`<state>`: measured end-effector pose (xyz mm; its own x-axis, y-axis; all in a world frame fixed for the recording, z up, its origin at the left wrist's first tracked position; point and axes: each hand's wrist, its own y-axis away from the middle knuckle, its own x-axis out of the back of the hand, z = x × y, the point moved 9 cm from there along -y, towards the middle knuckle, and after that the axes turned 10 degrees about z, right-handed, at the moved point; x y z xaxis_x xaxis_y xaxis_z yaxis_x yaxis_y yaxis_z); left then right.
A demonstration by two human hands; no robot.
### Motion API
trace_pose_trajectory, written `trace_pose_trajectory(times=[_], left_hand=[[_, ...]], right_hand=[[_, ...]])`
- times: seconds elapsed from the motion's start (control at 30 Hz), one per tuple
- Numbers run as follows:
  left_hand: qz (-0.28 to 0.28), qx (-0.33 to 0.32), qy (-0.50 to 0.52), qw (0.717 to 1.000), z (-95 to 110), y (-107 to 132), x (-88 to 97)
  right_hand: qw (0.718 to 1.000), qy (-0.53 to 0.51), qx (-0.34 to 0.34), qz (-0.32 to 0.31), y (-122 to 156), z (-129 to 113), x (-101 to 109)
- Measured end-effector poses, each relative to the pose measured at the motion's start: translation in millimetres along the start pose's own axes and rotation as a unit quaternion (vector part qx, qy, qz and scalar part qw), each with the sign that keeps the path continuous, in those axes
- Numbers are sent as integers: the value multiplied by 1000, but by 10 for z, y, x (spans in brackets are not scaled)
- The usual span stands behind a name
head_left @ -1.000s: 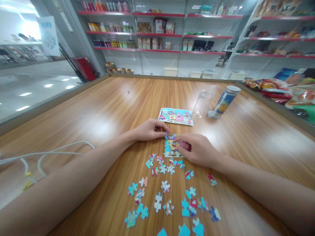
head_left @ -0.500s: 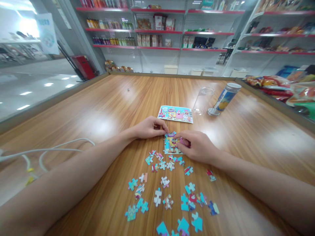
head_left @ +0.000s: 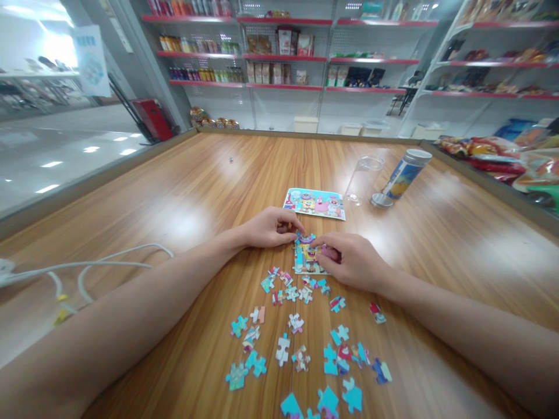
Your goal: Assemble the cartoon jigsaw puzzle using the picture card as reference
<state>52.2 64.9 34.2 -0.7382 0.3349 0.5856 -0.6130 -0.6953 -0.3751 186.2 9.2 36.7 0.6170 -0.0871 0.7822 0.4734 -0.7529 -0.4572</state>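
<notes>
A partly joined jigsaw puzzle (head_left: 302, 262) with a yellow cartoon character lies flat on the table between my hands. My left hand (head_left: 271, 227) is closed, with its thumb and forefinger pinched on the puzzle's upper left edge. From the right, my right hand (head_left: 356, 259) has curled its fingers and thumb down onto the puzzle, covering its right side. Just behind is the picture card (head_left: 323, 205), printed with cartoon figures. Several loose jigsaw pieces (head_left: 282, 349) lie scattered towards me, mostly light blue, white and red.
Behind my right hand stand a clear plastic cup (head_left: 364, 179) and a blue tube can (head_left: 404, 177), with a round metal lid (head_left: 381, 200) beside it. White cables (head_left: 109, 263) run along the left. Snack bags (head_left: 484, 154) sit at the right edge; stocked shelves (head_left: 283, 56) rise beyond.
The whole view has shifted slightly, so everything appears a little further right. Both hands keep nearly the same place on the puzzle, and the loose pieces have not moved.
</notes>
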Motion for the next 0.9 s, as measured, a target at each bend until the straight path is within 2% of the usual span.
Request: trace_pose_trajectory(times=[0.3,0.57,0.7,0.77,0.83,0.9], left_hand=[[7,-9,-13,1000,30,-19,26],[-3,-39,-32,999,40,-10,-22],[-18,-21,1,1000,-8,37,-36],[-4,4,33,999,7,18,-1],[47,23,63,997,156,-44,86],[69,24,77,994,505,-80,96]], right_hand=[[1000,-2,-5,-2,1,20,-7],[1000,0,-5,2,4,15,-8],[1000,1,-16,4,-17,30,-13],[1000,2,-26,2,-29,56,-27],[999,2,-39,-1,-40,93,-42],[999,-2,-53,-3,-50,129,-54]])
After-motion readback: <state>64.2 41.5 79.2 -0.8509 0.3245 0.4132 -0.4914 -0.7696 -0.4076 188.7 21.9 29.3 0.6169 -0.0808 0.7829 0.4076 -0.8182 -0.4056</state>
